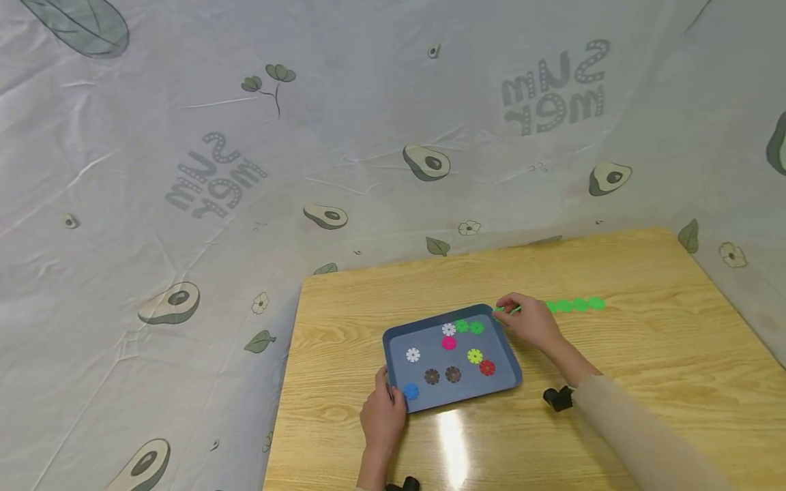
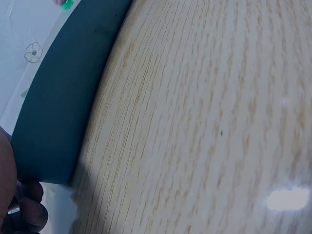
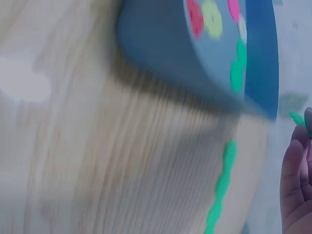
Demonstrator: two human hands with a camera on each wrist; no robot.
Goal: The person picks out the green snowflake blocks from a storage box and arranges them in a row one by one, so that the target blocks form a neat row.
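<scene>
My left hand (image 1: 383,416) grips a grey-blue tray (image 1: 512,385) by its lower left corner. In the left wrist view the tray's outer wall (image 2: 63,97) runs up from the fingers (image 2: 33,212). Beyond the tray's upper right corner, my right hand (image 1: 531,322) pinches a green snowflake disc (image 3: 296,117) between thumb and fingers. Inside the tray lie green discs (image 1: 477,328), white discs (image 1: 413,354), brown discs (image 1: 432,376), a pink disc (image 1: 449,343), a yellow disc (image 1: 475,356), a red disc (image 1: 487,368) and a blue disc (image 1: 411,391).
To the right of the tray, a row of green discs (image 1: 580,305) lies on the wooden table (image 1: 645,361), partly hidden by my right hand. A pale printed curtain (image 1: 368,184) hangs behind the table and along its left side.
</scene>
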